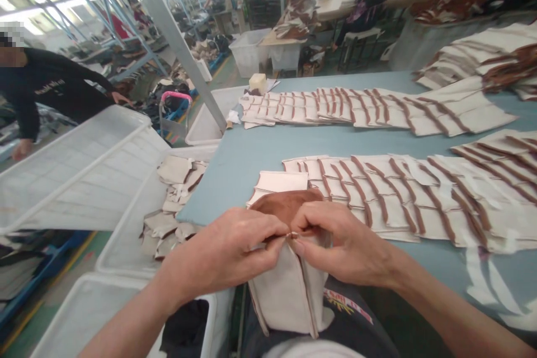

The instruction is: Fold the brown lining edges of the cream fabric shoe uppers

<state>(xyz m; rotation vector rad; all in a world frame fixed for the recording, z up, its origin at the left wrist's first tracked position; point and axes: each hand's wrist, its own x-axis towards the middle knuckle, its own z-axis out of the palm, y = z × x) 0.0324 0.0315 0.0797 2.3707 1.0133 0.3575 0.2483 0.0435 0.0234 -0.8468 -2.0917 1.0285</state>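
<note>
A stitched leather piece, cream on the outward side and brown inside (285, 296), hangs over my lap in front of the table edge. My left hand (239, 246) pinches its upper edge at the seam, thumb and forefinger closed. From the other side my right hand (335, 235) pinches the same edge, and the fingertips of both hands nearly meet there. The brown inner face (281, 204) shows just above my fingers. Right behind it, a flat cream piece (281, 181) lies on the table.
Overlapping rows of cream and brown pieces (377, 184) cover parts of the blue table (251, 148), with a second row (335, 106) farther back. White bins (121, 240) stand at the left, one holding loose pieces. A metal post (176, 33) rises beyond. A co-worker (54, 86) leans at far left.
</note>
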